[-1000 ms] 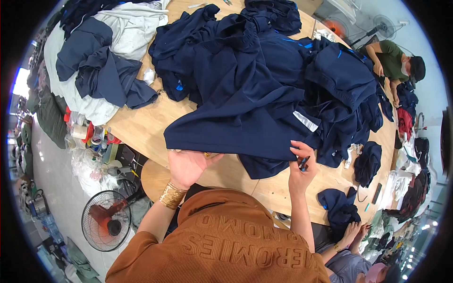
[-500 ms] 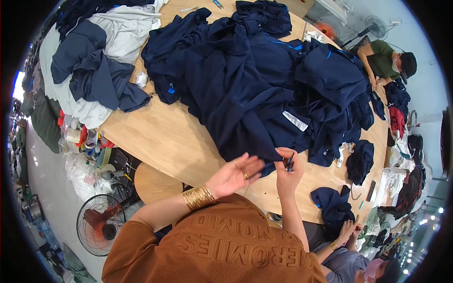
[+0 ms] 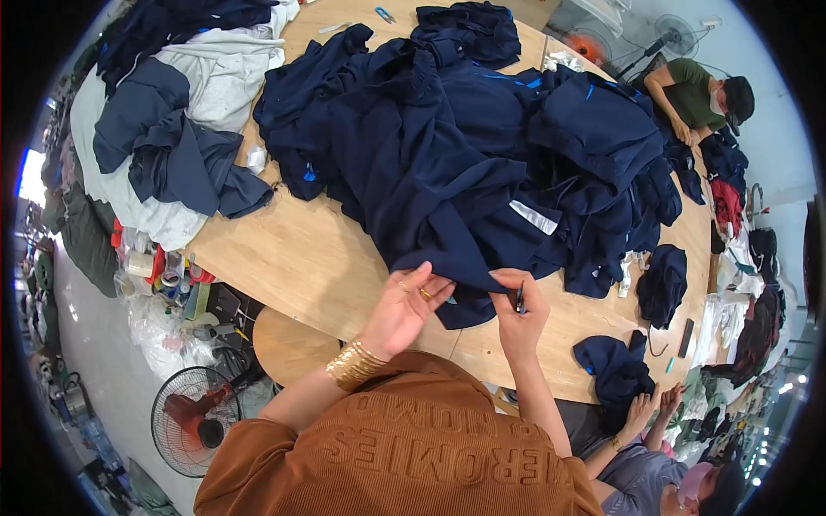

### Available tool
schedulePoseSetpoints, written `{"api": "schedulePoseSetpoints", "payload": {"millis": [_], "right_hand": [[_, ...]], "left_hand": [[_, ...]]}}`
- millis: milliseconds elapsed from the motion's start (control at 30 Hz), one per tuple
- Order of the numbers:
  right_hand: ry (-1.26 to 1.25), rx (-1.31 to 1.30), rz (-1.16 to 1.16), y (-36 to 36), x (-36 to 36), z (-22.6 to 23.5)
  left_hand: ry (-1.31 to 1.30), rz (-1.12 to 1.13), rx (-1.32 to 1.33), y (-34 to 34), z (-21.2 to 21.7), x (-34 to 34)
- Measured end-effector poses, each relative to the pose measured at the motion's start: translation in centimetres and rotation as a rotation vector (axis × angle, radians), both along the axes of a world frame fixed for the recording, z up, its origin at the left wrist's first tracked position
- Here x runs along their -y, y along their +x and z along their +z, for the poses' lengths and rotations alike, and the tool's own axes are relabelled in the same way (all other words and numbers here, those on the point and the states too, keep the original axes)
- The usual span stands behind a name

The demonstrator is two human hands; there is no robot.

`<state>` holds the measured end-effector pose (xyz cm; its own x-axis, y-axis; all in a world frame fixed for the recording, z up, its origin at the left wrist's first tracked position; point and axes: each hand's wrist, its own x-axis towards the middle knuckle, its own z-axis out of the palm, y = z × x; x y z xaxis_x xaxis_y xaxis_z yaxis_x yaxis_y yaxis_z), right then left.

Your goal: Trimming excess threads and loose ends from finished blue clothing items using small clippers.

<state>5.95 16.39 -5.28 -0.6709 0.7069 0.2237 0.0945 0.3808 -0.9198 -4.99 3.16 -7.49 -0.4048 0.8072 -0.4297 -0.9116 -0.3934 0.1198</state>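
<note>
A large navy garment (image 3: pixel 413 172) lies rumpled across the table, its near edge drawn toward me. My left hand (image 3: pixel 403 311), with gold rings and a wide gold bracelet, holds that edge between thumb and fingers. Just to the right, my right hand (image 3: pixel 521 316) pinches the same edge between thumb and forefinger. Tucked in the right palm is a small dark tool (image 3: pixel 520 297), perhaps thread snips, mostly hidden by the fingers. A white rectangular patch (image 3: pixel 533 217) shows on the navy cloth beyond my right hand.
More navy garments (image 3: pixel 594 129) are heaped at the right of the wooden table (image 3: pixel 284 249). Grey and white cloth (image 3: pixel 172 129) covers the left end. A floor fan (image 3: pixel 196 421) and a round stool (image 3: pixel 292 344) stand at lower left. Two people work at the table's right side.
My left hand, spread and in motion before, has moved slightly left and taken hold of the garment's edge. My right hand keeps its pinch; the tool in it has turned.
</note>
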Motion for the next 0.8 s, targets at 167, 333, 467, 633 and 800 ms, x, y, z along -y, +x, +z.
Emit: {"api": "schedulePoseSetpoints", "payload": {"millis": [167, 333, 467, 633, 800], "right_hand": [[0.087, 0.057, 0.136, -0.3, 0.4, 2.5], [-0.012, 0.111, 0.187, -1.0, 0.3, 4.3], [-0.006, 0.001, 0.178, -2.4, 0.5, 4.0], [0.043, 0.009, 0.202, -4.5, 1.9, 5.7], [0.234, -0.056, 0.278, -5.9, 2.4, 5.0]], "left_hand": [[-0.092, 0.028, -0.365, -0.4, 4.2, 1.5], [-0.21, 0.164, -0.456, -0.2, 4.5, 1.7], [-0.302, 0.215, -0.627, -0.5, 3.7, 2.0], [-0.326, 0.23, -0.682, -0.6, 3.9, 2.4], [-0.312, 0.184, -0.68, -0.5, 4.2, 2.2]]}}
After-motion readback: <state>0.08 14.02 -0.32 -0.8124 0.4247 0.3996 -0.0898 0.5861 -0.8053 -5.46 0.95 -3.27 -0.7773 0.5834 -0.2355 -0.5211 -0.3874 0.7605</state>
